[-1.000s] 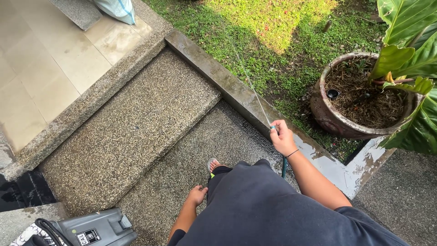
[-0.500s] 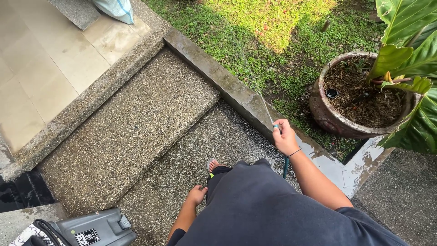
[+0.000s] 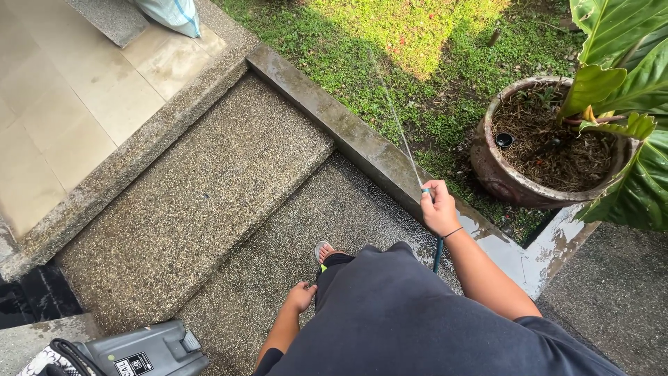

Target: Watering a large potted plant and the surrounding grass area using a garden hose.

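My right hand (image 3: 438, 209), fist closed round the green hose (image 3: 436, 255), has swung its water jet (image 3: 396, 122) from the concrete kerb (image 3: 334, 122) farther over the grass (image 3: 417, 63); left hand (image 3: 301, 297) hangs loosely curled, empty.

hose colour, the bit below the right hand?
Teal green hose, hanging below the right hand; it shows best in the head view.
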